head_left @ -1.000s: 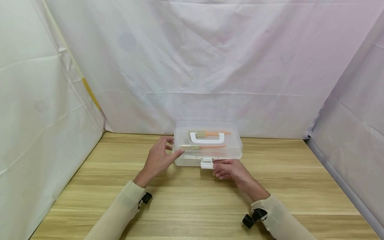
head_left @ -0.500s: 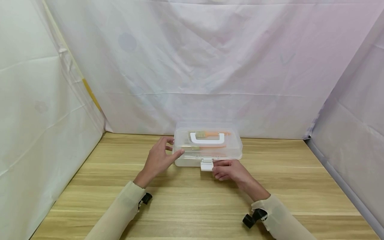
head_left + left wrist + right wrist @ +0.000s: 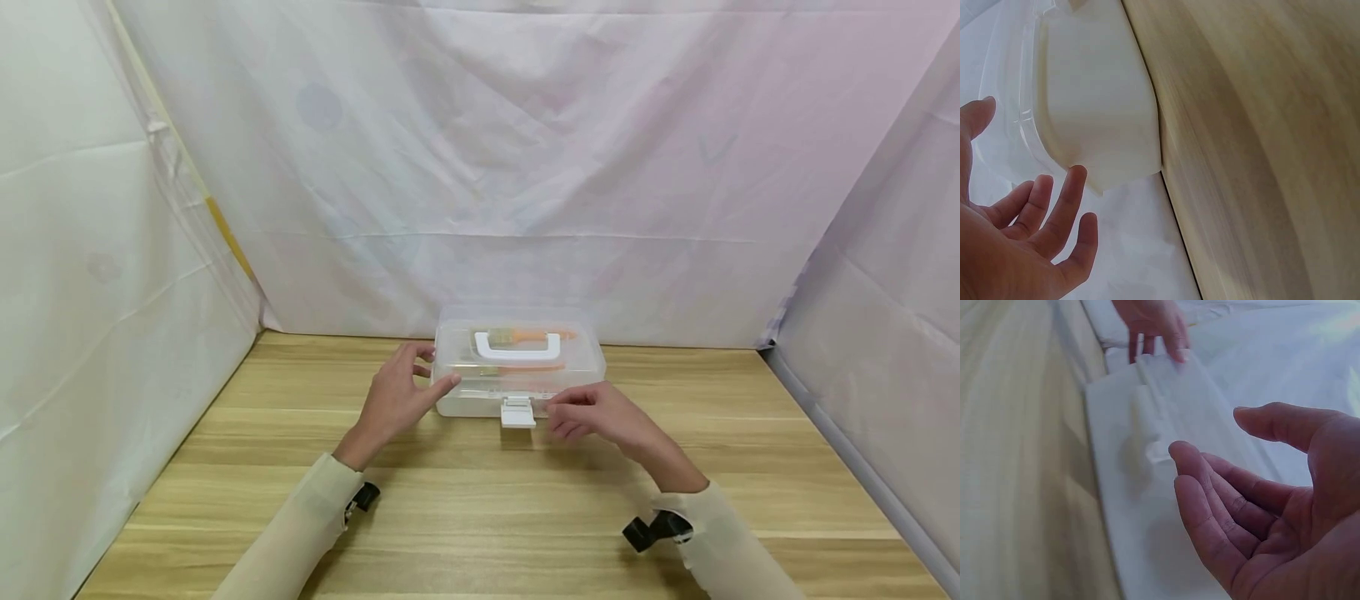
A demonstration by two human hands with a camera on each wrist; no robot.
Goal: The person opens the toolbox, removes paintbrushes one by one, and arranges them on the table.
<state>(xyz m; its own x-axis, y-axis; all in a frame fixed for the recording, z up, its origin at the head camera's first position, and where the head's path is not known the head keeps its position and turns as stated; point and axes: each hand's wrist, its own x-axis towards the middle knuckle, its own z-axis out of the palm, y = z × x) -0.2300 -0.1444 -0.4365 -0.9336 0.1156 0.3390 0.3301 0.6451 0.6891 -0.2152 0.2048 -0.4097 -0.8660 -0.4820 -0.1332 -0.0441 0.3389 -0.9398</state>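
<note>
A clear plastic box [image 3: 467,407] with a white carry handle [image 3: 517,354] stands near the back of the table, its lid down. Through the lid I make out a wide paintbrush [image 3: 536,335] and a thinner one [image 3: 534,367], both with orange handles. The white front latch [image 3: 517,413] is flipped outward. My left hand [image 3: 397,398] is at the box's left end, thumb by the lid's front corner and fingers spread around the side. My right hand [image 3: 615,415] hovers just right of the latch, fingers loosely bent, with nothing in the grasp.
The wood-grain table [image 3: 450,517] extends in front of the box and to both sides. A white curtain [image 3: 487,167] hangs close behind the box, and more white sheeting [image 3: 90,292] borders the left side.
The latch has swung outward and down from its earlier half-raised position. My right hand has come off it and shifted right. The left hand and the box stay in place.
</note>
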